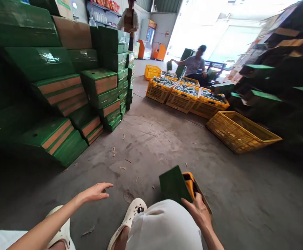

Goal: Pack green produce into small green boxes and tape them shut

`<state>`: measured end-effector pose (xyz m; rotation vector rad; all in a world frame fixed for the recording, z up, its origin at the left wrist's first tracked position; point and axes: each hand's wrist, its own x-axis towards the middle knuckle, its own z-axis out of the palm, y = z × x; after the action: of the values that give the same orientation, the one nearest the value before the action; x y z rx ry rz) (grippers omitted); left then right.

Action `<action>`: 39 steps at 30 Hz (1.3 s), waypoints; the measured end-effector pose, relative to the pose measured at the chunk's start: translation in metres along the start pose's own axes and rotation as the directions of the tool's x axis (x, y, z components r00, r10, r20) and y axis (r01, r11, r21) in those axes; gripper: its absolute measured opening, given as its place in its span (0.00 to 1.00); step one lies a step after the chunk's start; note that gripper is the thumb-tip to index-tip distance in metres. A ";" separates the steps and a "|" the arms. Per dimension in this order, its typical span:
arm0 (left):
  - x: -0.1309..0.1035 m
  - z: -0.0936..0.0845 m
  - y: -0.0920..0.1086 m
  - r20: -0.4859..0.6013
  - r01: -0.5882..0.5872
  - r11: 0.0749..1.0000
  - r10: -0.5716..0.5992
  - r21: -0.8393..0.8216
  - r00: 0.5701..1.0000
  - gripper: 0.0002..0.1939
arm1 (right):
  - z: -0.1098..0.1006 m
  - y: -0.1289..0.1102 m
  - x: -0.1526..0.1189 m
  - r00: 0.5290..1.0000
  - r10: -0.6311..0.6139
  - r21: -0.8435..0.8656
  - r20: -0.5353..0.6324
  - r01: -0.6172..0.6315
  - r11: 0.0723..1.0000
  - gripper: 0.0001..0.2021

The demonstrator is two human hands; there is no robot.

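My left hand [96, 192] hangs in the air over the floor, with its index finger stretched out and nothing in it. On the right, my right hand [198, 210] grips the edge of a small green box [174, 184] beside my knee. An orange and black item [189, 184] shows between the green panel and a brown flap of that box; what it is I cannot make out.
Green cartons [106, 85] are stacked high at the left. Yellow crates [184, 97] filled with small wrapped items stand ahead, and a yellow crate [235, 135] sits tilted at the right. One person [194, 66] sits behind the crates; another person [129, 22] stands farther back.
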<state>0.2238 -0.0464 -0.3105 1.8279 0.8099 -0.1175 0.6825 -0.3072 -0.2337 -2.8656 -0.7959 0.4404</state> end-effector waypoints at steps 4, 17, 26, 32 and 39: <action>0.021 -0.008 0.018 -0.276 0.059 0.969 -0.127 -0.242 0.953 0.31 | 0.013 -0.109 -0.001 0.875 -0.462 -0.077 0.140 0.475 0.876 0.30; -0.035 0.023 -0.075 -0.380 0.297 0.696 -0.642 -0.654 0.666 0.31 | 0.116 -0.237 -0.056 0.360 -0.809 0.512 0.465 0.636 0.577 0.37; 0.000 0.014 -0.075 -0.245 0.323 0.567 -0.706 -0.758 0.664 0.35 | 0.105 -0.224 -0.016 0.769 -0.538 0.821 0.345 0.031 0.570 0.50; -0.005 0.019 -0.064 -0.219 0.346 0.546 -0.722 -0.763 0.656 0.44 | 0.163 -0.240 -0.012 0.636 -0.589 0.411 0.499 0.424 0.807 0.34; -0.003 0.006 -0.047 -0.357 0.577 0.704 -0.708 -0.414 0.609 0.44 | 0.171 -0.248 -0.019 0.619 -0.524 0.178 0.586 0.533 0.828 0.26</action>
<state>0.1957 -0.0443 -0.3492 1.2273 1.7713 0.0012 0.4939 -0.0971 -0.3400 -2.2799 -1.6826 1.3013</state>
